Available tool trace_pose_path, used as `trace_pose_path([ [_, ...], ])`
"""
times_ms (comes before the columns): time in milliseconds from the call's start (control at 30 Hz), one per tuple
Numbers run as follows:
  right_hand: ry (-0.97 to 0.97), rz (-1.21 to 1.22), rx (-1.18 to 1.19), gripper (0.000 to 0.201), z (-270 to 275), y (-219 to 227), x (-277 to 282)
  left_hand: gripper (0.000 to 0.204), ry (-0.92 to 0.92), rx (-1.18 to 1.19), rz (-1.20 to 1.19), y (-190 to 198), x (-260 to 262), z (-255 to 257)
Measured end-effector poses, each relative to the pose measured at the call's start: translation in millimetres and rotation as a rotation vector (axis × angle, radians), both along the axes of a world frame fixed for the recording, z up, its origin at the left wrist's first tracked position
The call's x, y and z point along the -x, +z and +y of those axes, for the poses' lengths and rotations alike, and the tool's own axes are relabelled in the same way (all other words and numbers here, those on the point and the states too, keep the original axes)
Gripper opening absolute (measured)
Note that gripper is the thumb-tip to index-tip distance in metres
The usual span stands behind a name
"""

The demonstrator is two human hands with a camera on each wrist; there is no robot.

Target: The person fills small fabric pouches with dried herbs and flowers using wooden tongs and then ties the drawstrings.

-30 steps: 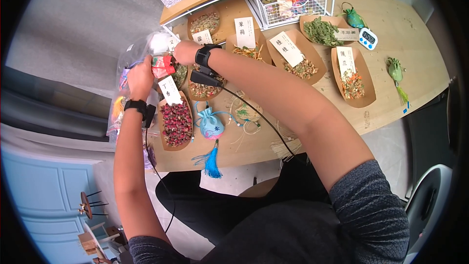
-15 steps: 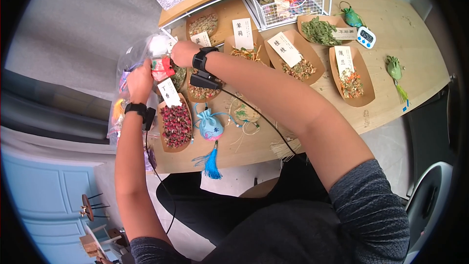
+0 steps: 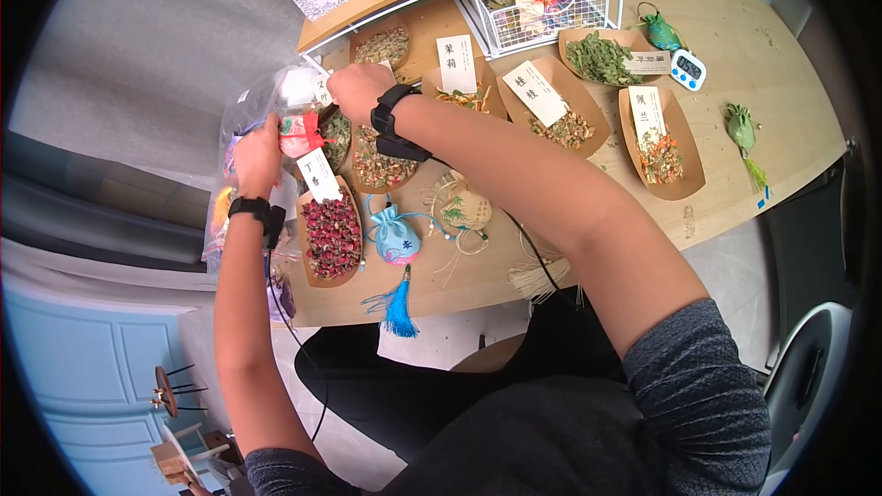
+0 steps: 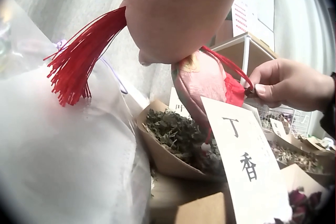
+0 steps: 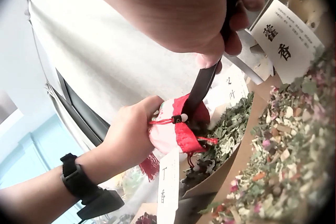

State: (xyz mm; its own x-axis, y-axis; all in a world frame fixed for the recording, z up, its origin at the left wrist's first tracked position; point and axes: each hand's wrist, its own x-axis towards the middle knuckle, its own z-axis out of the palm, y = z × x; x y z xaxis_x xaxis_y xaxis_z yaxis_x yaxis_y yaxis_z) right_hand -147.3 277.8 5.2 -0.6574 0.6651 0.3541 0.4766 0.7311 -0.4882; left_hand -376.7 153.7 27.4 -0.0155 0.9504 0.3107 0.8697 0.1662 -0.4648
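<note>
My left hand (image 3: 258, 161) grips a pink drawstring pouch with a red gathered collar (image 3: 299, 136) at the table's left end. From under that hand a red tassel (image 4: 86, 58) hangs in the left wrist view. My right hand (image 3: 360, 92) pinches a dark, flat, strip-like tool (image 5: 202, 85) that slants down into the pouch's mouth; its lower end is hidden inside. Behind the pouch lies a paper tray of dried green leaves (image 4: 176, 134). A white card (image 5: 168, 184) with black characters stands just in front, at the tray of dried rosebuds (image 3: 333, 234).
A clear plastic bag (image 3: 241, 110) bulges beside the left hand. Labelled paper trays of herbs (image 3: 570, 129) spread rightward along the table. Near the front edge lie a blue pouch (image 3: 397, 231) and a beige pouch (image 3: 462, 207). A wire basket (image 3: 551, 14) and a timer (image 3: 687, 71) stand farther back.
My right hand has shifted slightly up and right, its wrist turning, and the dark tool now shows at the pouch. My left hand still grips the pouch, moved slightly left.
</note>
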Motion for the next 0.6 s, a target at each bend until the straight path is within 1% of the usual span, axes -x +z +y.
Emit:
trace_pose_path([
  [33, -0.009, -0.007, -0.003, 0.021, 0.6, -0.1, -0.9, 0.023, 0.000, -0.001, -0.007, 0.4, 1.7, -0.6],
  [133, -0.008, 0.044, 0.126, 0.023, 3.0, -5.5, 5.8, 0.023, 0.031, -0.001, -0.002, 0.7, 5.2, -1.1],
  [200, 0.043, 0.077, 0.211, 0.022, 10.0, -25.0, 28.2, 0.017, 0.016, -0.020, 0.033, -0.3, -0.8, -3.4],
  [233, 0.067, 0.094, 0.253, 0.024, 8.6, -23.5, 32.8, 0.014, 0.008, -0.029, 0.051, -1.3, -2.6, -3.0],
  [267, 0.091, 0.015, 0.316, 0.031, 9.2, -21.2, 37.1, 0.017, 0.015, -0.022, 0.047, -2.0, -3.9, -1.4],
  [367, 0.173, -0.038, 0.271, 0.031, 6.1, -21.9, 46.2, 0.023, 0.020, -0.007, 0.038, -6.1, -5.7, 1.4],
  [400, 0.161, -0.021, 0.289, 0.032, 7.3, -24.5, 44.8, 0.023, 0.012, -0.009, 0.038, -6.7, -4.9, 1.5],
  [500, 0.141, 0.081, 0.284, 0.029, -5.1, -11.0, 13.2, 0.023, -0.003, -0.026, 0.024, -9.5, 0.7, 0.7],
  [600, 0.077, 0.076, 0.148, 0.015, -2.3, -19.1, 16.9, 0.017, 0.009, -0.030, 0.031, -6.4, -6.1, -1.3],
])
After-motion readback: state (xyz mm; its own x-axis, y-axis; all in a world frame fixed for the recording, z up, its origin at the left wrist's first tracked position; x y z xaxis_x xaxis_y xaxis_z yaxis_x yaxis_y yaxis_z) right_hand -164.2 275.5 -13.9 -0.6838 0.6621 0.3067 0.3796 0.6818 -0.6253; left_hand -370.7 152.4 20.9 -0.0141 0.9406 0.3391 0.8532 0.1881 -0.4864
